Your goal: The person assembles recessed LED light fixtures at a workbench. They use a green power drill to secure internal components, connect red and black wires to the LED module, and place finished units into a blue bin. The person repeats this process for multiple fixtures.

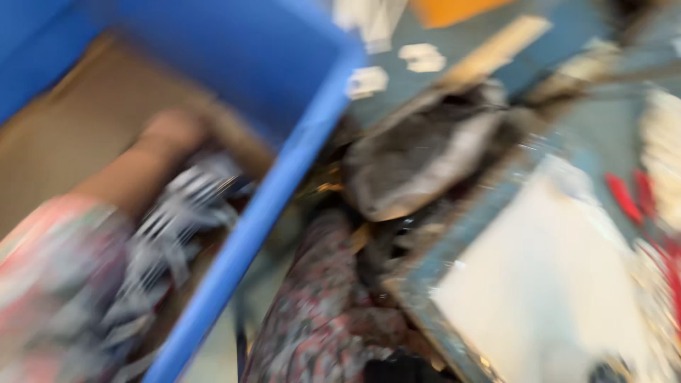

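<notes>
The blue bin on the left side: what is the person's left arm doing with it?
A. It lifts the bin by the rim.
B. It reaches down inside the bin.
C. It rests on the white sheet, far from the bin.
B: the left arm, in a patterned sleeve, goes into the blue bin, and the left hand is down among blurred grey and white pieces lying there.

A smooth plastic blue bin [284, 177] is lined with matt brown cardboard [78, 128]; grey cloth pieces [177, 213], apparently woven, are blurred.
</notes>
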